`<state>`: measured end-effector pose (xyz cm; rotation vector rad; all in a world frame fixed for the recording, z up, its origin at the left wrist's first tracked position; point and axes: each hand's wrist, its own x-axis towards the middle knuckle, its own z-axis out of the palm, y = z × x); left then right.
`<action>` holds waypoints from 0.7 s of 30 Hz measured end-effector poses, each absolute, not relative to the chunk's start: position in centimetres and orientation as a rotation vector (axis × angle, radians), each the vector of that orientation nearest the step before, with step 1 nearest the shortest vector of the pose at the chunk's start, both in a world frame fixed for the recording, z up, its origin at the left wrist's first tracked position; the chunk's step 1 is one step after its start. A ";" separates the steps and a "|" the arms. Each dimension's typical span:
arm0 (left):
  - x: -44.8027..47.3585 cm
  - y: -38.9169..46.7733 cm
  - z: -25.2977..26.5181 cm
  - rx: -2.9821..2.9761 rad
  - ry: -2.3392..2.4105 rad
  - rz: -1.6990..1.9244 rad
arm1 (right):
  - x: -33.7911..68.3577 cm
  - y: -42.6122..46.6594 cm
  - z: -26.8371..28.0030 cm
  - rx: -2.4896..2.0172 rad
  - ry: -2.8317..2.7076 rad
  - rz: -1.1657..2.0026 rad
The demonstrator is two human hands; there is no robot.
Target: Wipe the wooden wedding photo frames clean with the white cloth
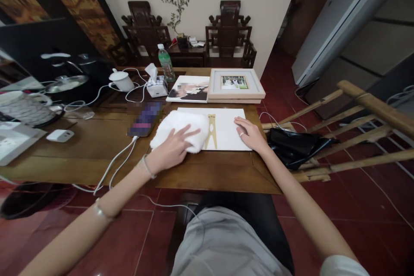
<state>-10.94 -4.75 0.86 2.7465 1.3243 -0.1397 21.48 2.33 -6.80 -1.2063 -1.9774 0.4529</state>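
Observation:
My left hand (171, 148) lies flat on a folded white cloth (181, 127), which rests on the left part of a white board with a gold tower picture (226, 131). My right hand (250, 133), a ring on one finger, presses palm down on the board's right edge. The board lies on a wooden table (210, 172) right in front of me. Neither hand grips anything.
Behind the board lie a framed photo (235, 83) and a photo print (189, 89). A tissue box (155, 84), green bottle (166, 62), white kettle (121, 80), cables and a phone (144, 120) crowd the left. A black bag (296, 146) sits on a bamboo chair at right.

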 end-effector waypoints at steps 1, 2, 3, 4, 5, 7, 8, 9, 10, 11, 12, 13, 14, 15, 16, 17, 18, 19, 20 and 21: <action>-11.0 -6.0 1.0 2.750 1.300 -0.162 | 21.5 2.3 -6.8 -1.206 -1.978 0.451; -11.1 -6.9 1.0 2.747 1.284 -0.171 | 21.5 2.3 -6.8 -1.206 -1.978 0.449; -11.2 -7.4 1.1 2.741 1.270 -0.171 | 21.5 2.3 -6.8 -1.206 -1.979 0.448; -11.3 -7.6 1.0 2.735 1.260 -0.162 | 21.5 2.3 -6.8 -1.207 -1.981 0.446; -11.4 -7.4 1.0 2.729 1.254 -0.148 | 21.5 2.3 -6.9 -1.209 -1.980 0.442; -11.4 -5.9 0.9 2.718 1.266 -0.115 | 21.6 2.4 -6.9 -1.212 -1.980 0.438; -11.3 -4.7 0.8 2.713 1.286 -0.099 | 21.7 2.4 -6.9 -1.211 -1.979 0.439; -11.1 -3.4 0.8 2.706 1.316 -0.086 | 21.7 2.4 -7.0 -1.210 -1.978 0.443; -10.8 -2.0 0.7 2.701 1.351 -0.066 | 21.8 2.5 -7.0 -1.209 -1.976 0.447; -10.5 -0.6 0.7 2.698 1.388 -0.053 | 21.8 2.5 -7.0 -1.208 -1.974 0.452; -10.2 0.7 0.6 2.688 1.435 -0.044 | 21.8 2.5 -7.0 -1.207 -1.974 0.455; -10.0 2.0 0.6 2.674 1.485 -0.027 | 21.9 2.5 -7.0 -1.208 -1.973 0.456; -9.7 3.1 0.5 2.658 1.522 -0.012 | 21.9 2.5 -7.0 -1.209 -1.973 0.456; -9.5 4.1 0.5 2.644 1.555 0.000 | 21.9 2.5 -6.9 -1.210 -1.975 0.457; -9.3 4.7 0.4 2.631 1.584 0.009 | 21.8 2.4 -6.9 -1.210 -1.976 0.458; -9.2 5.1 0.4 2.620 1.609 0.014 | 21.8 2.4 -6.9 -1.209 -1.978 0.459; -9.1 5.2 0.3 2.614 1.630 0.013 | 21.8 2.4 -6.9 -1.208 -1.979 0.460; -9.0 4.9 0.4 2.615 1.642 0.007 | 21.8 2.4 -6.9 -1.207 -1.980 0.460; -8.9 4.3 0.4 2.621 1.645 -0.002 | 21.8 2.4 -6.9 -1.206 -1.981 0.460; -8.9 3.3 0.5 2.636 1.632 -0.015 | 21.7 2.4 -6.9 -1.206 -1.979 0.460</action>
